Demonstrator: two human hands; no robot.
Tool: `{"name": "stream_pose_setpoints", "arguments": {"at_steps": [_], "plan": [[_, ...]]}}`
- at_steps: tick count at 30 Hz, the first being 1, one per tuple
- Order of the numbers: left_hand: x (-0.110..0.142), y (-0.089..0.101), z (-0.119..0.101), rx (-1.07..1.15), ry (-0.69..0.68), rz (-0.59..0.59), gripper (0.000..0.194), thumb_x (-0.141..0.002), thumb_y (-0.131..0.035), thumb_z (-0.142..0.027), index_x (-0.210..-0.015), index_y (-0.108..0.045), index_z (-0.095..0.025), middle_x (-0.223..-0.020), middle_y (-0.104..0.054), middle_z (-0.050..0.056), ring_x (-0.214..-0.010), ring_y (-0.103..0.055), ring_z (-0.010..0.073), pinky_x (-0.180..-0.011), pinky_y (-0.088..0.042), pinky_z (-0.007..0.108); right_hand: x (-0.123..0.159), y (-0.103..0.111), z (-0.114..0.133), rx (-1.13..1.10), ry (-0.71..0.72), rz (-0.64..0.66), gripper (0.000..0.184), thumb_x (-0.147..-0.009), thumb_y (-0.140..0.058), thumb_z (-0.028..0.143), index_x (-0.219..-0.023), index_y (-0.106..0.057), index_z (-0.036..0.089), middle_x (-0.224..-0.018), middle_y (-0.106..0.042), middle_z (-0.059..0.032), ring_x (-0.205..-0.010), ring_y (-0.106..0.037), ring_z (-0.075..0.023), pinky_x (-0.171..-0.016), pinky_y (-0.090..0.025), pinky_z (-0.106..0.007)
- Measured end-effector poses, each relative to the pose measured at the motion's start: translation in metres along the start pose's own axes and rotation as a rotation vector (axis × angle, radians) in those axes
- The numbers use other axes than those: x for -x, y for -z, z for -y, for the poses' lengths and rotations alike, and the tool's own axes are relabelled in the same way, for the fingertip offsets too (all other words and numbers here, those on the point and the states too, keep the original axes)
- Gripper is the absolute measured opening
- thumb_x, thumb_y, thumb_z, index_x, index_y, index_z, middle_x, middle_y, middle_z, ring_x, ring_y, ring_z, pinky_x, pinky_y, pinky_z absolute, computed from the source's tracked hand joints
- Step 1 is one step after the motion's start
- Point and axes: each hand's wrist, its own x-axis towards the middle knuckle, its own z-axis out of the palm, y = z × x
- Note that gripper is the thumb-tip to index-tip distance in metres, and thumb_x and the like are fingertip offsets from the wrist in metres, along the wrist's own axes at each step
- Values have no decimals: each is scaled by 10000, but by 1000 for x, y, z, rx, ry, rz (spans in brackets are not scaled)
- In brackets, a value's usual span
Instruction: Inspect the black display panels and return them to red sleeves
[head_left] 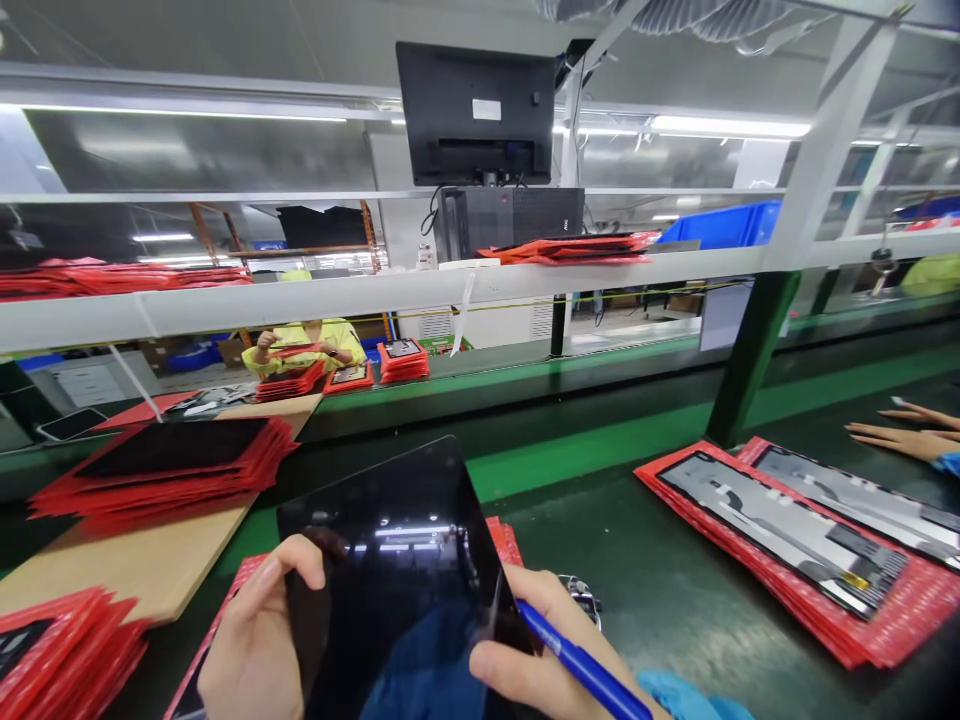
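Note:
A glossy black tablet screen is held up, tilted, in front of me, with ceiling lights mirrored in its face. My left hand grips its left edge, thumb bent over the front. On the opposite edge, my right hand pinches the panel, and a blue pen is tucked in the same hand. Behind and below the screen lie red bubble-wrap sleeves, partly hidden. A shiny metal object shows beside my right wrist; its kind is unclear.
Red sleeves with screens are stacked at left on a wooden board. On the right, bare screen panels lie on red sleeves, near another person's hand. Across the bench sits a co-worker in yellow. A green post stands ahead.

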Motion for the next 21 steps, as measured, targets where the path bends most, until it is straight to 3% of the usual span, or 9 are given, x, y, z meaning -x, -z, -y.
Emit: {"name": "stream_pose_setpoints", "arguments": {"at_steps": [3,5,9,13,15,17,19,21], "plan": [[5,0,0,41,-18,-27,281,-633,-608,-436,-467,-560,-215,-569,-522,18,-820,-554,232,-697,-404,298,0,0,0,9,-28,5,573,-676,-795,315,-1224,-640,256,-1098,-689,-50,-1005,-645,-290,-952,-478,-415],[6,0,0,49,-16,-33,280,-623,-610,-429,-454,-554,-213,-579,-535,24,-833,-564,240,-712,-403,307,-1,-1,0,-9,-53,19,636,-634,-820,275,-1240,-627,258,-1093,-695,-42,-1025,-642,-295,-917,-495,-383],[6,-1,-1,41,10,-72,306,-590,-616,-446,-415,-539,-207,-587,-552,38,-829,-573,255,-681,-392,311,-6,-2,7,-82,-77,147,591,-646,-817,250,-1209,-637,255,-890,-742,6,-895,-695,-256,-734,-545,-277],[4,1,3,-13,-109,-49,336,-624,-608,-461,-405,-541,-214,-529,-526,30,-732,-553,224,-655,-393,314,-10,2,4,8,-14,173,625,-654,-804,201,-1246,-609,235,-851,-749,17,-800,-723,-234,-731,-560,-256],[2,6,9,-42,-204,-31,350,-651,-608,-454,-403,-548,-216,-505,-506,24,-643,-517,194,-643,-408,323,-11,3,-7,59,111,176,773,-676,-797,250,-1379,-477,211,-1010,-751,-40,-897,-721,-261,-818,-560,-280],[-2,12,16,-68,-283,-18,359,-679,-607,-449,-410,-560,-216,-491,-488,20,-577,-491,180,-609,-420,334,-12,3,-24,164,303,108,924,-727,-770,316,-1491,-263,200,-1323,-610,-130,-1119,-641,-300,-963,-503,-331],[-5,17,22,-96,-331,-8,377,-695,-599,-460,-408,-568,-216,-479,-495,27,-541,-494,184,-562,-415,341,-15,2,-42,365,569,-25,972,-775,-736,341,-1521,-121,238,-1539,-329,-154,-1341,-417,-331,-1074,-383,-420],[-7,21,24,-128,-361,13,380,-666,-614,-472,-389,-577,-214,-452,-515,36,-493,-497,182,-502,-398,335,-19,1,-55,565,841,-108,929,-809,-710,322,-1515,-106,305,-1553,-291,-110,-1412,-238,-330,-1094,-310,-508]]}}
